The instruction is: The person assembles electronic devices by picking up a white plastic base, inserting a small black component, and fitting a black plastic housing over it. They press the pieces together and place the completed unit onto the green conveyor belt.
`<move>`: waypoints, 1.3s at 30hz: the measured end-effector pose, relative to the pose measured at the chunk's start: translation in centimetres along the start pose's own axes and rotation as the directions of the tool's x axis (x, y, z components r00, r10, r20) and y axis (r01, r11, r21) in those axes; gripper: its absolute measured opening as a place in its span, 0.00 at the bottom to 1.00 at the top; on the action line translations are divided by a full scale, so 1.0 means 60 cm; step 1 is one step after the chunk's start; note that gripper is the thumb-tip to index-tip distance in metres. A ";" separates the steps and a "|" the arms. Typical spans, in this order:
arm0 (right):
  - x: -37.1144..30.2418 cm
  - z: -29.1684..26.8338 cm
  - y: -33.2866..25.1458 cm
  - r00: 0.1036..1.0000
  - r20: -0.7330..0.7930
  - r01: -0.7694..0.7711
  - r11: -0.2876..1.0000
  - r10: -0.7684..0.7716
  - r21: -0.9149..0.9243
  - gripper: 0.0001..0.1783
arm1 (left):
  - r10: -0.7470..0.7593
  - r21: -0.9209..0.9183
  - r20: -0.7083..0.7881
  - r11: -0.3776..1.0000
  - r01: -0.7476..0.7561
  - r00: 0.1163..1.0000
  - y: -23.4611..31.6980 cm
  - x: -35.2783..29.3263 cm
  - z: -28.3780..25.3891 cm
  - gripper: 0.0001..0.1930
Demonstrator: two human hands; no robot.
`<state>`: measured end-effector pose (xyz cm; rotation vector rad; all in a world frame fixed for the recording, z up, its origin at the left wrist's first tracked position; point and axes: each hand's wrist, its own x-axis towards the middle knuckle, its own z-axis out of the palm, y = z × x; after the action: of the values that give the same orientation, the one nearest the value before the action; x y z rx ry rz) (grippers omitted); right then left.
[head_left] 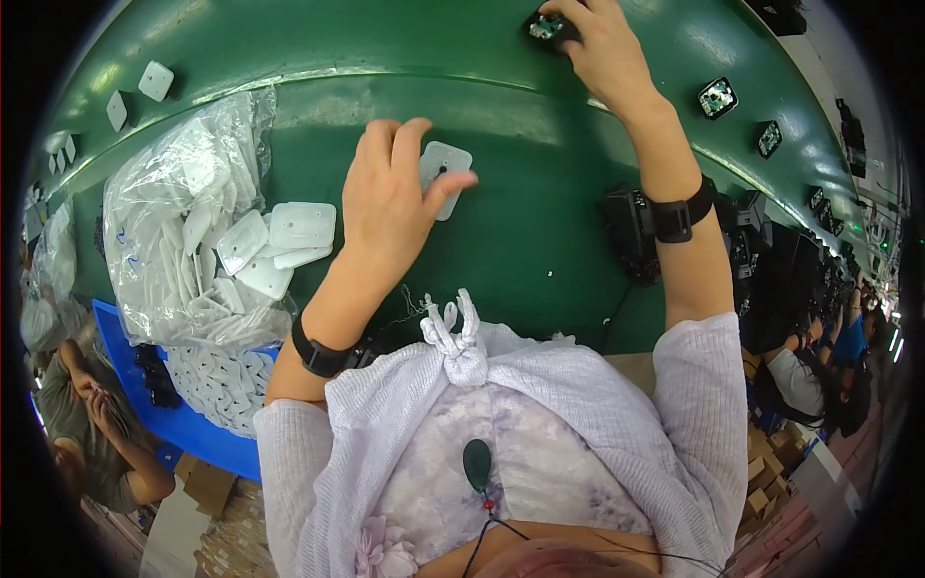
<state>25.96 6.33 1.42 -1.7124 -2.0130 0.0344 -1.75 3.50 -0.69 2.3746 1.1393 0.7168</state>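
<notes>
Green pendant (477,465), 1 white plate (449,155) under left grip (388,188) (held? can't tell), 1 black case (547,30) in right grip (609,56) well past table's (540,222) near edge.

Right hand (605,46) cut off by top edge, partly hiding black case (546,29). White plate (453,159) partly hidden by left hand (383,193); contact unclear. Person in blue (850,334) blurred.

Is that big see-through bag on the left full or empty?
Not empty: lots of white plates show through the clear bag. I cannot tell whether it's completely full.
</notes>
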 end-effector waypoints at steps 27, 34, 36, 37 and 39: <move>-0.137 -0.017 -0.217 0.981 0.189 -0.008 0.951 -0.053 0.309 0.27 | -0.096 -0.422 0.006 0.902 0.090 0.995 -0.033 -0.074 -0.023 0.22; -0.122 0.023 -0.229 0.956 0.263 0.063 0.967 -0.130 0.249 0.28 | 0.079 -0.259 -0.008 0.963 -0.078 0.997 -0.043 -0.084 -0.021 0.25; -0.128 0.028 -0.234 0.966 0.227 0.087 0.984 -0.121 0.154 0.28 | 0.104 -0.221 -0.006 0.970 -0.103 0.995 -0.042 -0.088 -0.022 0.25; -0.131 0.031 -0.237 0.965 0.235 0.084 0.984 -0.119 0.155 0.28 | 0.123 -0.134 0.004 0.983 -0.122 0.992 -0.038 -0.090 -0.024 0.25; -0.139 0.037 -0.239 0.982 0.166 0.068 0.988 -0.092 0.142 0.29 | 0.145 -0.053 0.020 0.988 -0.144 0.989 -0.031 -0.092 -0.028 0.26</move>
<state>12.69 -3.85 1.29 -1.5895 -2.1487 0.2958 -6.83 0.41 -1.89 2.4344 0.9347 0.7542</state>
